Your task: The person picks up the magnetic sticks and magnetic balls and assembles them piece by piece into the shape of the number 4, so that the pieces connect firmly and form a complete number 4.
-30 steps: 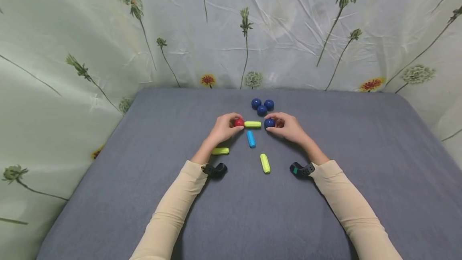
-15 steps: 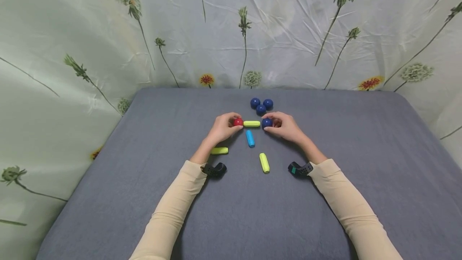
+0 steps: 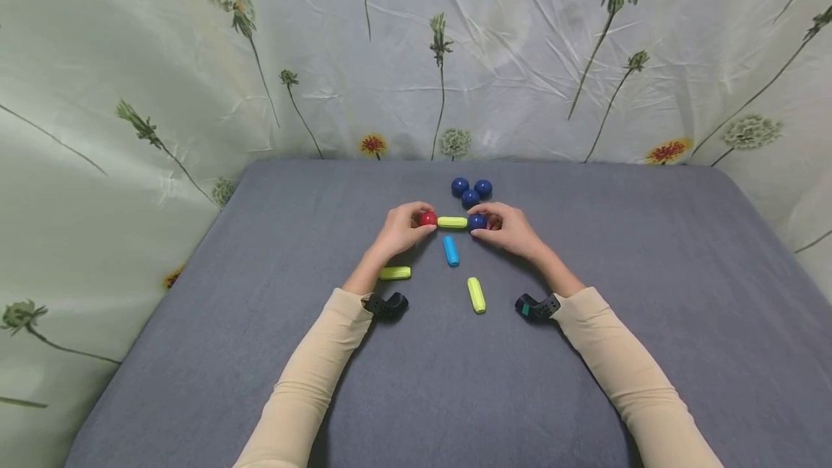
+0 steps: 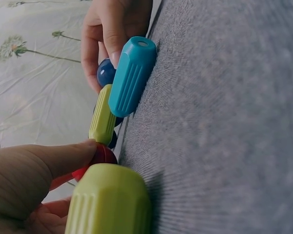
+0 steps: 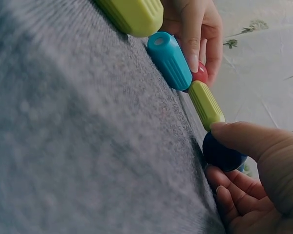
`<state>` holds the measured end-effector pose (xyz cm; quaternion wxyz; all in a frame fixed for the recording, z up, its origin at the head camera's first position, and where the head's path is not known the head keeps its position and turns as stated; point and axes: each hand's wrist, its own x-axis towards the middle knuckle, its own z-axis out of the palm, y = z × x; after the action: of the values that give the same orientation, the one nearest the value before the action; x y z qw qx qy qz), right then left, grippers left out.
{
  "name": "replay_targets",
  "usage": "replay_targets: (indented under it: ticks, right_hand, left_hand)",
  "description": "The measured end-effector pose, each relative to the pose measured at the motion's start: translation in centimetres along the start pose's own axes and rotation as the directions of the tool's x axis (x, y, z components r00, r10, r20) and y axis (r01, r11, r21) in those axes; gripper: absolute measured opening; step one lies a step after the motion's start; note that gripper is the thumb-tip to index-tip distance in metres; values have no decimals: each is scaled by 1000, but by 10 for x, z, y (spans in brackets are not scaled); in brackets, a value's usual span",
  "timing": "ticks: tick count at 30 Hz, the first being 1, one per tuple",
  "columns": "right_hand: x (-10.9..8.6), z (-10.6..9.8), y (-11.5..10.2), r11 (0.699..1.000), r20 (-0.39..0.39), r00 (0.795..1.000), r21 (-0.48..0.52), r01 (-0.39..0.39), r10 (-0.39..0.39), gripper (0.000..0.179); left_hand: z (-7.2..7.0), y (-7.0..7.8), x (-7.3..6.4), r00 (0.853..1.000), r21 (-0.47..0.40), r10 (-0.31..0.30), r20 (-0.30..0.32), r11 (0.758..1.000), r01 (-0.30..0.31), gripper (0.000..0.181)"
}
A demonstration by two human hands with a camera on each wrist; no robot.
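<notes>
My left hand point(image 3: 398, 231) pinches a red ball point(image 3: 428, 218) between thumb and fingers. Against that ball lies one end of a yellow-green ribbed rod point(image 3: 452, 222). At the rod's other end is a dark blue ball point(image 3: 477, 222), pinched by my right hand point(image 3: 516, 232); ball and rod appear to touch in the right wrist view, where the blue ball point(image 5: 223, 152) is under the thumb. Just in front of this row a light blue ribbed rod point(image 3: 451, 250) lies on the grey cloth surface point(image 3: 429, 381).
Three dark blue balls point(image 3: 471, 198) sit together behind the row. One yellow-green rod point(image 3: 477, 295) lies nearer the front, and another yellow-green rod point(image 3: 396, 273) lies by the left forearm. A flowered curtain point(image 3: 390, 56) hangs along the back and left.
My right hand has moved left with the blue ball, closing the gap to the yellow-green rod's right end. The left hand stays in place with the red ball.
</notes>
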<state>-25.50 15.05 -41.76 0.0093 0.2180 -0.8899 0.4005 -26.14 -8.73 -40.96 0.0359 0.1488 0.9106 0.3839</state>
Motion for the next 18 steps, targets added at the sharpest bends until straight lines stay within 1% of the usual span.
replay_targets:
  ticks: [3,7,9,12,14,16,18]
  right_hand:
    - [0,1,0,1000,1,1000,3,-12,12,33]
    - [1,2,-1,1000,-2,1000,6,-22,22,34]
    - [0,2,-2,1000,-9,1000,8,-25,26,34]
    - [-1,3,-6,999,-31,999,3,-32,32,33]
    - [-1,5,-8,999,-48,998,-3,-43,43,33]
    - [0,6,-11,998,-65,996,-15,-56,55,33]
    - [0,8,-13,997,-79,994,-28,-74,71,33]
  left_hand:
    - [0,1,0,1000,8,3,-10,1000,-3,34]
    - [0,0,1,999,32,8,-44,999,-6,40]
    - [0,0,2,998,31,-12,-63,999,14,43]
    - [1,3,2,995,12,-58,-84,998,59,44]
    - [1,7,1,993,-6,-77,-93,997,77,42]
    - [1,11,-1,993,-19,-76,-95,997,75,41]
    - [1,14,-2,993,-36,-62,-97,998,59,39]
